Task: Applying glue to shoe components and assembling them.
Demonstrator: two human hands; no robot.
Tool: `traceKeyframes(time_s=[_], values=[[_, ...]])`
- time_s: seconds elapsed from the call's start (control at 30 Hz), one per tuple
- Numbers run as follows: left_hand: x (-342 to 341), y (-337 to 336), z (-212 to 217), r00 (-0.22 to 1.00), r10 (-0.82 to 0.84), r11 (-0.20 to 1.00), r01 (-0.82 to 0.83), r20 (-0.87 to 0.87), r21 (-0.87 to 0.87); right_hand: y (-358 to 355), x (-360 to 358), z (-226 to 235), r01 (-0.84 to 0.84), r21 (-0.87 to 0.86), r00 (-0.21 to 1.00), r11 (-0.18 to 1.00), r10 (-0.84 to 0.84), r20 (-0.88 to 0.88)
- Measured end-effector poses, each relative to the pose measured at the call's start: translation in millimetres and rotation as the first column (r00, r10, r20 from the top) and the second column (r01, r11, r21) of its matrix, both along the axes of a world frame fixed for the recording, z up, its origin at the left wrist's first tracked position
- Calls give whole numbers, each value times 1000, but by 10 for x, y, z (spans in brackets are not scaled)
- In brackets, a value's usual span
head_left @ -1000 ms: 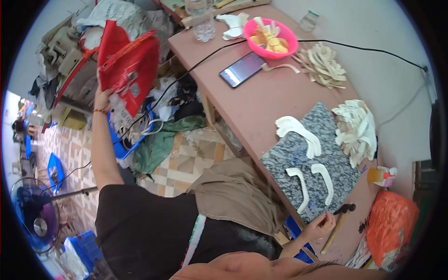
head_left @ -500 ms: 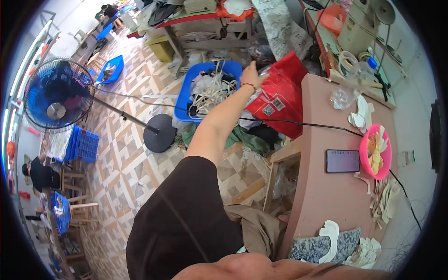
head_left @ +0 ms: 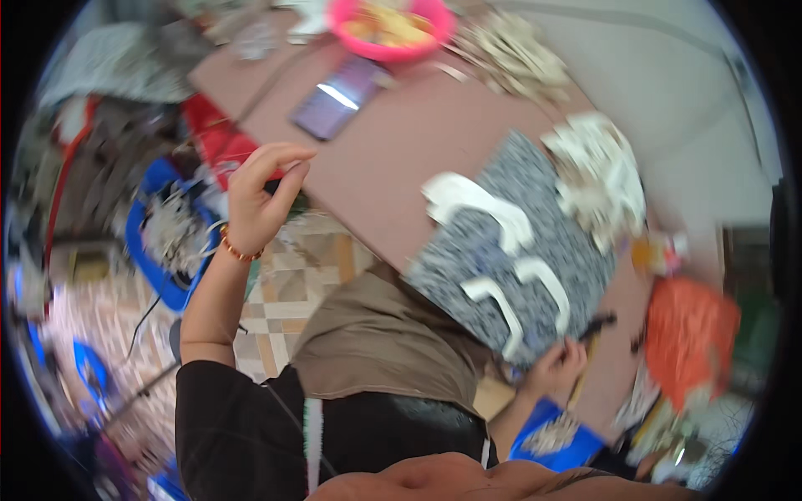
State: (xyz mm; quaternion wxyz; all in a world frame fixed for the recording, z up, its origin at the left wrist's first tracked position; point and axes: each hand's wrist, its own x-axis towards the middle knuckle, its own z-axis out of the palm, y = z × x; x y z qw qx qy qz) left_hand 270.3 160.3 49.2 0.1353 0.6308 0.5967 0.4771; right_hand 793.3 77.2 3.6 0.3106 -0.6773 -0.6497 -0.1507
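Observation:
My left hand (head_left: 266,190), with a beaded bracelet at the wrist, is raised off the table's left edge. Its fingers curve forward and the thumb stands a little apart; nothing shows between them. My right hand (head_left: 558,367) rests by the near corner of a speckled grey slab (head_left: 535,225), its fingers curled and smeared by motion. White curved cut pieces lie on the slab: a stacked one (head_left: 480,209) at the far left, and two slimmer strips, one on the left (head_left: 499,311) and one on the right (head_left: 547,288). A dark small object (head_left: 600,323) lies just beyond my right hand.
On the brown table (head_left: 401,142) are a phone (head_left: 338,96), a pink bowl (head_left: 393,52) of yellowish pieces, beige strips (head_left: 510,58) and a white pile (head_left: 597,175). An orange-red bag (head_left: 692,338) sits right. Blue bins, left (head_left: 140,225) and lower right (head_left: 576,455), hold scraps.
My view has swung right onto the table and slab. My left hand has drawn back from beside the red bag and scrap bin to the table's edge. My right hand has come into view.

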Motion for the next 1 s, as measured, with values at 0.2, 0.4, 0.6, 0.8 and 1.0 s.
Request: traceKeyframes(time_s=[0.2,0.4,0.6,0.8,1.0], values=[[1361,549,386,845,-468,848,512,-261,136,0,-254,224,95,88,979,992,-77,-188],[2205,691,120,714,-645,719,688,-273,99,91,-160,-139,54,102,943,993,-18,-333],[2379,573,64,583,-723,625,780,-371,8,48,-166,-22,38,139,922,990,19,-386],[2573,388,19,447,-817,478,878,-365,3,50,388,0,186,209,874,960,-65,-481],[2528,109,39,341,-845,363,931,-413,25,143,910,-55,326,-29,880,945,-314,-357]])
